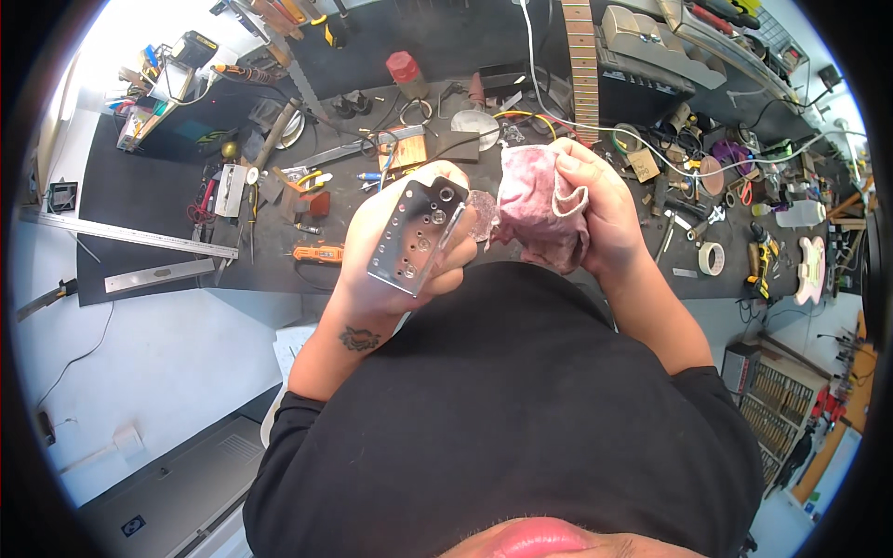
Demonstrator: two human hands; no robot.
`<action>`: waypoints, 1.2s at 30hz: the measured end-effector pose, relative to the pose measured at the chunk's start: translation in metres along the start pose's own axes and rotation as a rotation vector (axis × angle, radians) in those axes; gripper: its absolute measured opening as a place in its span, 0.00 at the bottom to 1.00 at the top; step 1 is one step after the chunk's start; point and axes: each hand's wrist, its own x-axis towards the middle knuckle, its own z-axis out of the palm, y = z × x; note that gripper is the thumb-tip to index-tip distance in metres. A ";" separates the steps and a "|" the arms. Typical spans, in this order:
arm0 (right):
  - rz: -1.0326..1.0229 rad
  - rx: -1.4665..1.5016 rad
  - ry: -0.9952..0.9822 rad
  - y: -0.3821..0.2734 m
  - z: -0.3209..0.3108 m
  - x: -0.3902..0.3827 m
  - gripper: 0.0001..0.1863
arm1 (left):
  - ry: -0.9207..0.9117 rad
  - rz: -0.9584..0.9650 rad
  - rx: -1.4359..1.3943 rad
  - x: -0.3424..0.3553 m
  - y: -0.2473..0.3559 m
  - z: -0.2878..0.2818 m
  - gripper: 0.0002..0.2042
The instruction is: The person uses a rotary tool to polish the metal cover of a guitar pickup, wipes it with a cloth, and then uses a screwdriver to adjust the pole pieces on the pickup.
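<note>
Metal plate [409, 244] tight in left grip [366, 240], pink cloth [526, 191] tight in right grip [606, 205], lettered card [643, 166].

A shiny metal plate [402, 244] pierced with holes is held at a tilt in the left hand [368, 229], its right edge wrapped by the curled fingers. A crumpled pink cloth [528, 191] is gripped in the right hand [609, 206], pressed by the thumb, with a pale cord [569, 206] looped just below the thumb tip. Beyond the right fingers, a fretted neck [583, 74] is seen. To the left of the left fingers, an orange tool [318, 253] is laid on the dark bench [279, 237]; well to the right of the right fingers, a tape roll [712, 259] is placed.
</note>
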 end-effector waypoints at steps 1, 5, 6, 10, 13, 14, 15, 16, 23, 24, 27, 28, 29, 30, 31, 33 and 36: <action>0.017 -0.021 -0.031 0.000 0.000 -0.001 0.10 | -0.091 -0.046 -0.103 0.002 -0.001 -0.005 0.15; 0.032 -0.008 -0.115 0.003 0.005 -0.004 0.11 | -0.271 -0.151 -0.299 0.005 -0.004 -0.015 0.16; 0.047 -0.009 -0.110 0.002 0.011 -0.005 0.11 | -0.270 -0.148 -0.300 0.006 -0.004 -0.015 0.16; 0.068 0.011 -0.141 0.010 0.008 -0.004 0.10 | -0.343 -0.191 -0.359 0.007 -0.005 -0.017 0.16; 0.080 0.014 -0.147 0.017 0.005 -0.004 0.09 | -0.370 -0.210 -0.402 0.008 -0.005 -0.017 0.16; 0.081 0.014 -0.148 0.017 0.008 -0.004 0.09 | -0.382 -0.221 -0.415 0.008 -0.005 -0.016 0.16; 0.083 -0.018 -0.112 0.018 0.012 -0.005 0.09 | -0.382 -0.220 -0.415 0.007 -0.005 -0.015 0.16; 0.083 -0.050 -0.075 0.018 0.014 -0.006 0.10 | -0.382 -0.210 -0.418 0.006 -0.006 -0.014 0.16; 0.084 -0.138 -0.094 0.029 0.007 -0.006 0.11 | -0.365 -0.167 -0.431 0.004 -0.009 -0.016 0.17; 0.067 -0.153 -0.095 0.030 0.008 -0.006 0.11 | -0.365 -0.167 -0.431 0.003 -0.010 -0.015 0.17; 0.051 -0.168 -0.091 0.030 0.009 -0.008 0.11 | -0.318 -0.109 -0.341 -0.001 -0.009 -0.011 0.15; 0.053 -0.170 -0.090 0.030 0.011 -0.009 0.11 | -0.291 -0.084 -0.298 -0.002 -0.009 -0.007 0.15; 0.054 -0.171 -0.088 0.029 0.012 -0.010 0.11 | -0.263 -0.059 -0.256 -0.003 -0.008 -0.004 0.15; 0.057 -0.164 -0.078 0.029 0.015 -0.010 0.11 | -0.263 -0.057 -0.257 -0.004 -0.009 -0.001 0.15; 0.057 -0.161 -0.073 0.029 0.015 -0.010 0.11 | -0.230 -0.032 -0.224 -0.005 -0.009 0.001 0.15; 0.065 -0.159 -0.072 0.030 0.014 -0.010 0.11 | -0.198 -0.006 -0.191 -0.006 -0.009 0.002 0.15; 0.068 -0.161 -0.076 0.032 0.013 -0.010 0.11 | -0.184 0.006 -0.149 -0.007 -0.009 0.001 0.15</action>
